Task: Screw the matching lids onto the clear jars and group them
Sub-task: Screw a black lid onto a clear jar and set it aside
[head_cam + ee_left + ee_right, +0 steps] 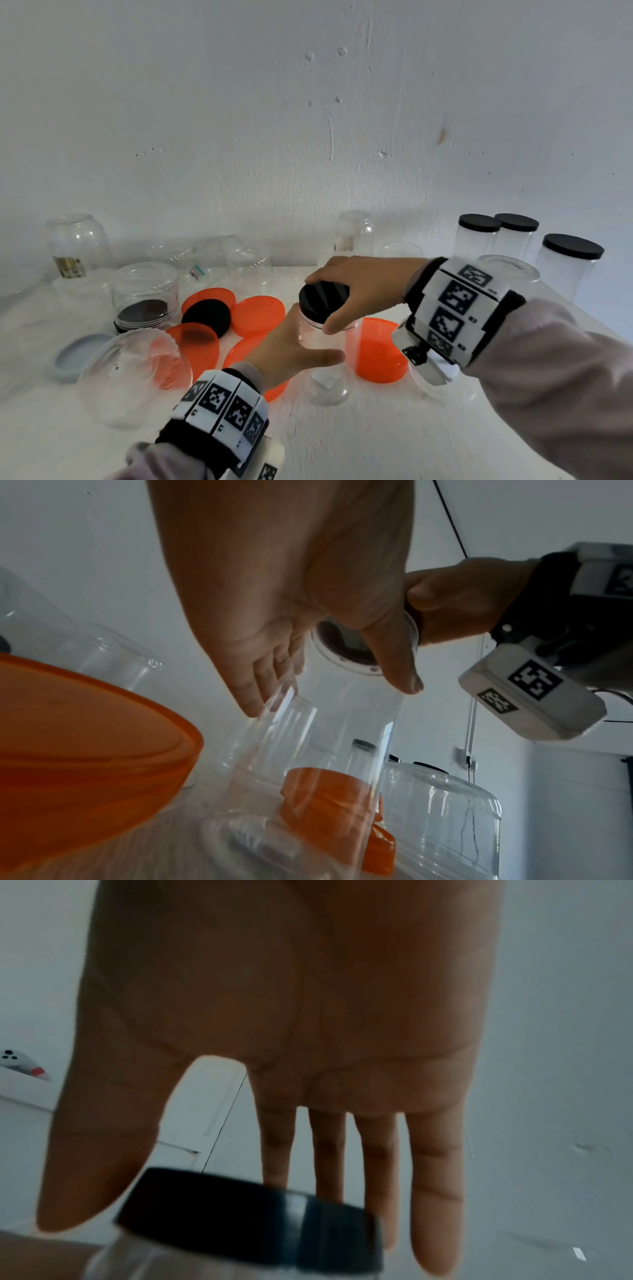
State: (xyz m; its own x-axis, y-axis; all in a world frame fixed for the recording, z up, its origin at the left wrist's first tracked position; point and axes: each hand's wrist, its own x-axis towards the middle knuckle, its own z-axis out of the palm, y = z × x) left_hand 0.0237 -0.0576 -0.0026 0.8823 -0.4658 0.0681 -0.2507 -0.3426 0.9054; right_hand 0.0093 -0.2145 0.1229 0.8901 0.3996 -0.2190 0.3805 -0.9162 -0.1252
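Note:
A clear jar (325,383) stands on the white table (342,442) at centre, with a black lid (323,301) on its mouth. My left hand (308,339) holds the jar's body, fingers on the far side and thumb on the near side. In the left wrist view that hand (329,696) wraps the jar (342,737). My right hand (320,303) grips the lid from above, thumb at its near edge, fingers over the far edge. The right wrist view shows the lid (250,1223) between the thumb and fingers of that hand (240,1231).
Three clear jars capped in black (479,236) (517,233) (572,263) stand at the back right. Orange lids (263,315) (373,349), a loose black lid (205,317) and a grey-blue lid (78,356) lie around. Several uncapped clear jars (145,294) (137,373) crowd the left and back.

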